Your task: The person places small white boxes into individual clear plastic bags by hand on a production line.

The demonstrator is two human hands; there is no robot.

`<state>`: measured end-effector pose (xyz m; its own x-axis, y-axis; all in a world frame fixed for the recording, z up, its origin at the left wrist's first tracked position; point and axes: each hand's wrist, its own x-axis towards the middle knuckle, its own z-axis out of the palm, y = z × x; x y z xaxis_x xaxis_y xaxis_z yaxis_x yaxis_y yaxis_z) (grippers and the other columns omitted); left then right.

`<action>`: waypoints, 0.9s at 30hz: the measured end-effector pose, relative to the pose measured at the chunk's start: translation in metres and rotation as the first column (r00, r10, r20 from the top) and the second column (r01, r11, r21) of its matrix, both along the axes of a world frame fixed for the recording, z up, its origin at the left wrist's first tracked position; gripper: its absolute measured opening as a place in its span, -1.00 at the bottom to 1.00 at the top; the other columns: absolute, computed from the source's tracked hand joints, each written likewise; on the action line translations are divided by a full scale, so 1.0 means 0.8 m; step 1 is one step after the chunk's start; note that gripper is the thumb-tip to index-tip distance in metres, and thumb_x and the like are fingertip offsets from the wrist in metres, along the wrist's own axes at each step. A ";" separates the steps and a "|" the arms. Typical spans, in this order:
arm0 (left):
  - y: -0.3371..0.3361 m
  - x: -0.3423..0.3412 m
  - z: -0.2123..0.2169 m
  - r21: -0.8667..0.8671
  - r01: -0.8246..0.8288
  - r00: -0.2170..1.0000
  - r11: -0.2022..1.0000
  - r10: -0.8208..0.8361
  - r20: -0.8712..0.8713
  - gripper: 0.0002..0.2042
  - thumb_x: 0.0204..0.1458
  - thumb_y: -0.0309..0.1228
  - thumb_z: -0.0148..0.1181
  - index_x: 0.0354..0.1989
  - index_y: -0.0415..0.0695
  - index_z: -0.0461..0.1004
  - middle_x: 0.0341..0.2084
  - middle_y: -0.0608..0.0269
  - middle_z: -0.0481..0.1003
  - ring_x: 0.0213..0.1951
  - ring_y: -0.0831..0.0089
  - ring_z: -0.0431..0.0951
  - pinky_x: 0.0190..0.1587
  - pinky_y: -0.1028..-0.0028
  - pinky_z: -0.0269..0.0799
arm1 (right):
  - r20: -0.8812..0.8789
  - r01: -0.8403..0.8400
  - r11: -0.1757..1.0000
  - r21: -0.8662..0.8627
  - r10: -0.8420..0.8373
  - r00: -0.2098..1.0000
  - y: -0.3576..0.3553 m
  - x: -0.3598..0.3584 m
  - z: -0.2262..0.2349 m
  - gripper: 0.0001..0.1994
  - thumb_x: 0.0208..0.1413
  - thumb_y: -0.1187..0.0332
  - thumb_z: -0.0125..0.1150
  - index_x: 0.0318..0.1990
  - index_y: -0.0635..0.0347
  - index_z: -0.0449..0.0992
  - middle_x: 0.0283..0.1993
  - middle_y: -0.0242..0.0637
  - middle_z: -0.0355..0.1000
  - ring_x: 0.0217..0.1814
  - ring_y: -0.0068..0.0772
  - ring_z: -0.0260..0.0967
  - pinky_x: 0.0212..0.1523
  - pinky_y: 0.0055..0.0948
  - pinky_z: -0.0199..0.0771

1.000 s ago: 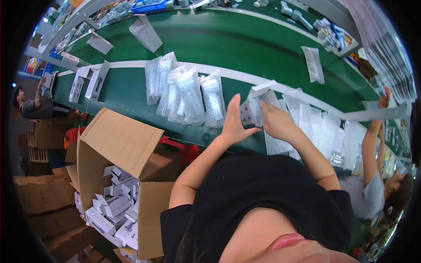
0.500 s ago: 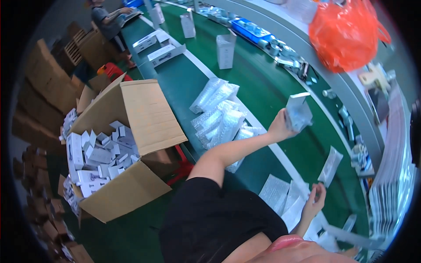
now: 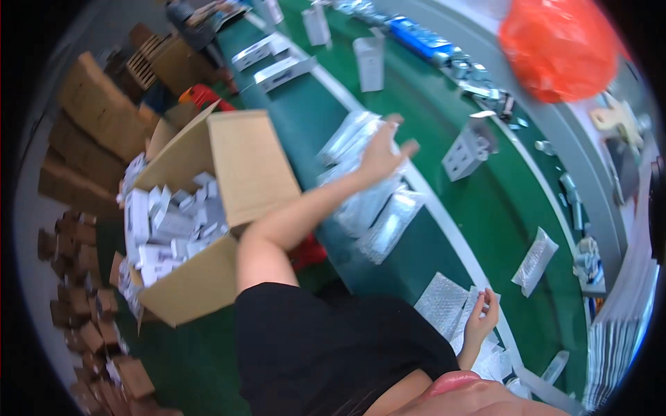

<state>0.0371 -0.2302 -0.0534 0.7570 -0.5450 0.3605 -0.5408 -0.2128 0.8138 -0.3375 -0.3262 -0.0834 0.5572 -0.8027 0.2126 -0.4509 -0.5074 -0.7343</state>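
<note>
My left hand point(image 3: 383, 156) reaches over a pile of bubble-wrapped packets point(image 3: 361, 201) on the green work surface. Its fingers are spread, slightly blurred, with nothing seen in them. A white carton point(image 3: 463, 154) with its top flap up stands farther right, apart from both hands; small things show inside its mouth. Lower down, my right hand point(image 3: 481, 320) is beside flat bubble-wrap bags point(image 3: 442, 299), its fingers loosely bent and apart. Whether its fingertips touch a bag is hard to see. One bubble-wrapped packet point(image 3: 535, 262) lies alone on the green belt beyond that hand.
At left stands a large open cardboard box point(image 3: 257, 159) full of small white cartons. More white cartons point(image 3: 369, 64) stand or lie farther along the belt. Metal parts and a blue tray point(image 3: 420, 38) line the far edge, below a red plastic bag point(image 3: 558, 48). Another person point(image 3: 194, 28) works far left.
My left hand has let go of the white carton, which now stands on the belt, and has swung left to the wrapped packets. My right hand has drawn slightly left. The view has shifted.
</note>
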 end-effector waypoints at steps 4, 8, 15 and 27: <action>0.215 0.081 0.119 -0.162 -0.368 0.898 0.916 0.395 0.192 -0.72 -0.13 -0.35 0.12 -0.24 -0.19 0.34 -0.35 0.14 0.38 -0.38 0.38 0.38 -0.36 0.48 0.32 | 0.012 -0.060 0.996 0.062 0.059 0.998 0.020 0.032 0.000 -0.78 -0.01 0.53 -0.06 -0.17 0.30 0.38 -0.33 -0.23 0.39 -0.36 -0.43 0.32 -0.41 -0.59 0.30; 0.449 0.127 0.095 0.302 -0.741 0.669 0.600 0.702 0.244 -0.63 -0.16 -0.20 0.12 -0.23 -0.18 0.33 -0.29 0.09 0.39 -0.31 0.24 0.41 -0.30 0.37 0.34 | 0.001 -0.324 0.946 0.021 0.324 0.946 0.052 0.094 0.018 -0.79 0.01 0.53 -0.07 -0.18 0.30 0.38 -0.34 -0.23 0.39 -0.37 -0.43 0.32 -0.40 -0.58 0.30; 0.594 0.131 -0.070 0.941 -0.335 0.818 -0.039 0.483 0.311 -0.46 -0.22 -0.14 0.16 -0.06 -0.17 0.23 -0.16 0.02 0.35 -0.11 0.09 0.35 -0.14 0.23 0.31 | -0.082 -0.528 0.849 -0.015 0.525 0.847 0.112 0.177 0.043 -0.81 0.03 0.53 -0.08 -0.18 0.31 0.38 -0.35 -0.23 0.38 -0.38 -0.43 0.32 -0.40 -0.58 0.30; 0.475 0.273 -0.166 0.797 -0.483 0.580 0.362 0.815 -0.019 -0.53 -0.11 -0.26 0.02 -0.02 -0.23 0.18 -0.24 -0.02 0.39 -0.21 0.12 0.44 -0.20 0.28 0.36 | -0.221 -0.630 0.776 -0.028 0.610 0.761 0.169 0.223 0.051 -0.79 -0.07 0.59 -0.03 -0.21 0.31 0.38 -0.39 -0.25 0.37 -0.43 -0.41 0.31 -0.45 -0.56 0.30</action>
